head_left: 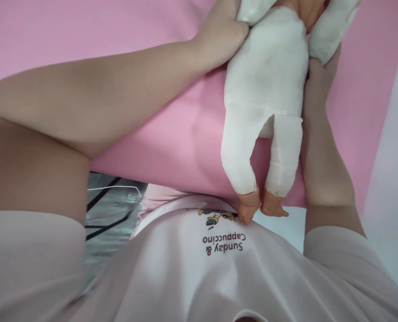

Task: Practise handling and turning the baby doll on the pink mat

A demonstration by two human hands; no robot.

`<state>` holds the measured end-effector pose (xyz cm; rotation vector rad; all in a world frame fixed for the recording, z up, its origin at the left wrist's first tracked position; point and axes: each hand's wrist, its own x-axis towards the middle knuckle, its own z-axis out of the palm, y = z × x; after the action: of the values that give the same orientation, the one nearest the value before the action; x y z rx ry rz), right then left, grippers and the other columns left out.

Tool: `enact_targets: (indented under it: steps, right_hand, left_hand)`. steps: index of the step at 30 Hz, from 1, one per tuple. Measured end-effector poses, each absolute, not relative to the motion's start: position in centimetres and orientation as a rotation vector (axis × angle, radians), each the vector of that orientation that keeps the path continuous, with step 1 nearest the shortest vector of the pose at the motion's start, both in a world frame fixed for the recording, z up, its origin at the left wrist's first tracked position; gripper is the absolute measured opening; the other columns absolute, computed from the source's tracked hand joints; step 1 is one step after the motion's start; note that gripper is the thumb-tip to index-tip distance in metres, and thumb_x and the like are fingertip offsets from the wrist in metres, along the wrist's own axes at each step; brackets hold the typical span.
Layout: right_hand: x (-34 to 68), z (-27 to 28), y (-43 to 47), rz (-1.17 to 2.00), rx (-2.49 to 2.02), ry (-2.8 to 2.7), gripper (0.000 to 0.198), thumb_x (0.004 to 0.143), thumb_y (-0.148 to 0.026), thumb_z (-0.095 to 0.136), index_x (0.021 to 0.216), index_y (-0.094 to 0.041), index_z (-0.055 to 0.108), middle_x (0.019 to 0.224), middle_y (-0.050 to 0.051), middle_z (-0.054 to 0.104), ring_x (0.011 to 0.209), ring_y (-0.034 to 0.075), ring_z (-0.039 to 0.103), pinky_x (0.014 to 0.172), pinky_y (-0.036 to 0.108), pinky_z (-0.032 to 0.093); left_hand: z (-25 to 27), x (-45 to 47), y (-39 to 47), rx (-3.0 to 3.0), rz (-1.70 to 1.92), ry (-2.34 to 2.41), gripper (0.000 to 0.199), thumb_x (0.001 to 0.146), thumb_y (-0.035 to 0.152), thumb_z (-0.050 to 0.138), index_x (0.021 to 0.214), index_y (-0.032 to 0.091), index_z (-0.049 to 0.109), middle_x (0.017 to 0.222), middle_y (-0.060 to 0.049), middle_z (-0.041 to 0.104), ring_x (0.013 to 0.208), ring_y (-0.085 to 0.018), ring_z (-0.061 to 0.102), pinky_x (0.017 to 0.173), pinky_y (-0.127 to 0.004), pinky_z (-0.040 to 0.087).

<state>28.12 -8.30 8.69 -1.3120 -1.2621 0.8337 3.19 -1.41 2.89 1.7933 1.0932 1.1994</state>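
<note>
A baby doll (266, 71) with a white cloth body and brown plastic feet is held over the pink surface, its feet toward me. One foot overlaps the front of my shirt. My left hand (224, 36) grips the doll's upper body under its arm on the left side; most of its fingers are hidden by the doll. On the opposite side, my right hand (319, 78) is against the body below the other arm, its fingers largely hidden behind the doll. The doll's head is cut off by the top edge.
The pink padded surface (145, 134) ends just in front of my body. My light shirt (172, 268) has printed lettering. At lower left, a grey floor (112, 205) shows with dark bars and a white cable (118, 188). A pale wall or surface lies to the right.
</note>
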Motion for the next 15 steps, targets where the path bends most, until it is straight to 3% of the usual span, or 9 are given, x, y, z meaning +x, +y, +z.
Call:
enact_targets:
  steps: [3, 8, 15]
  right_hand:
    - [28.1, 8.6, -7.8, 0.825, -1.326, -1.212, 0.054, 0.086, 0.010, 0.033, 0.127, -0.017, 0.054, 0.113, -0.003, 0.067, 0.100, 0.004, 0.064, 0.100, 0.024, 0.055]
    - [28.5, 7.9, -6.8, 0.764, -1.385, -1.271, 0.058, 0.084, 0.009, 0.029, 0.133, -0.016, 0.048, 0.118, -0.001, 0.065, 0.102, 0.004, 0.062, 0.103, 0.023, 0.055]
    - [27.7, 8.3, -7.4, 0.790, -1.383, -1.244, 0.059, 0.084, 0.010, 0.029, 0.134, -0.016, 0.047, 0.120, 0.001, 0.064, 0.100, 0.005, 0.061, 0.097, 0.022, 0.053]
  left_hand:
    - [4.2, 3.4, -2.4, 1.767, 1.118, 1.193, 0.083, 0.076, -0.020, 0.032, 0.156, -0.007, 0.048, 0.158, -0.013, 0.066, 0.159, -0.034, 0.056, 0.142, -0.057, 0.039]
    - [7.1, 3.8, -5.0, 1.677, 1.038, 1.291, 0.076, 0.085, -0.018, 0.036, 0.159, -0.006, 0.050, 0.165, -0.012, 0.066, 0.156, -0.031, 0.056, 0.135, -0.038, 0.046]
    - [6.6, 3.5, -4.5, 1.681, 1.052, 1.240, 0.070, 0.088, -0.016, 0.039, 0.154, 0.002, 0.054, 0.162, -0.012, 0.066, 0.153, -0.030, 0.056, 0.134, -0.039, 0.046]
